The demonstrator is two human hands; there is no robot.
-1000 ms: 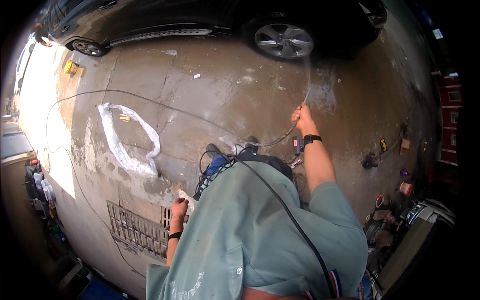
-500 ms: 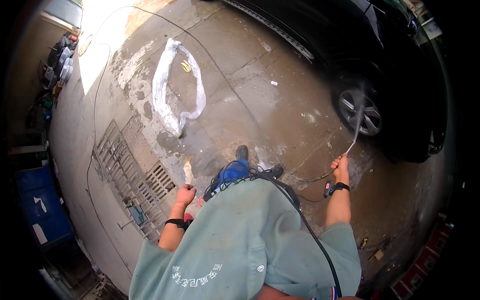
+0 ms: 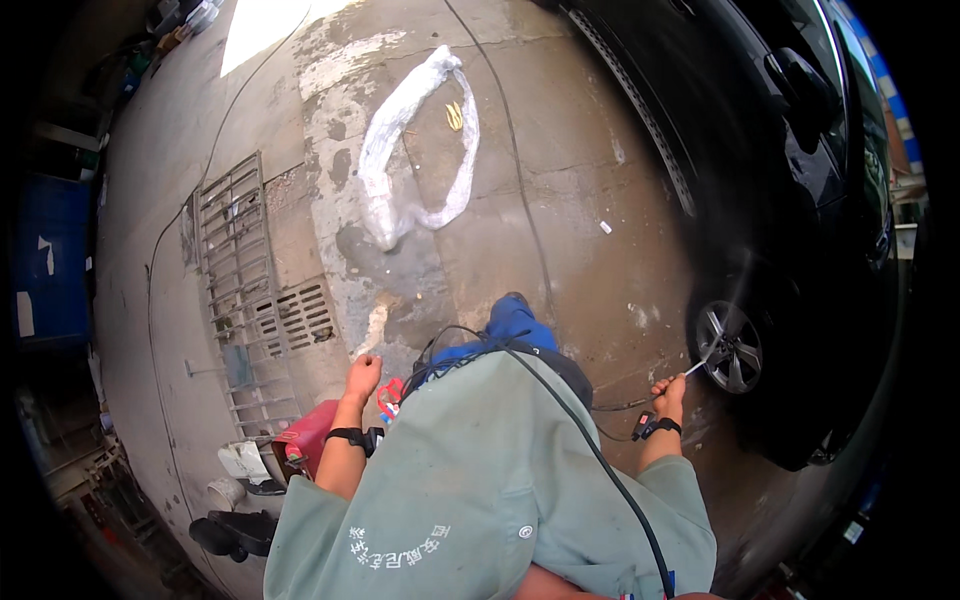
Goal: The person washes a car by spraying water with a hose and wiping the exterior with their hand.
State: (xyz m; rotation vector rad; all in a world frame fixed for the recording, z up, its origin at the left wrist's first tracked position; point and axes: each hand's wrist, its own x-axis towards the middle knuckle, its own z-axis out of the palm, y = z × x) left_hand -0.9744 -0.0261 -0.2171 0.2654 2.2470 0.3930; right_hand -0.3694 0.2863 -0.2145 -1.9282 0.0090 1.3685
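- Wheel (image 3: 733, 352) has swung to three o'clock
- Right hand (image 3: 669, 391), at four, grips your spray nozzle (image 3: 696, 368)
- Left hand (image 3: 365, 374), at eight, looks closed
- Stepping on hose (image 3: 523, 190) could trip you

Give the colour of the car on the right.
The car is black; head view shows it best.

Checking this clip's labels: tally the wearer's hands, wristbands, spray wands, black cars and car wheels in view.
Hands (left hand, right hand): 2
Wristbands: 2
Wand: 1
Car: 1
Wheel: 1
Total: 7
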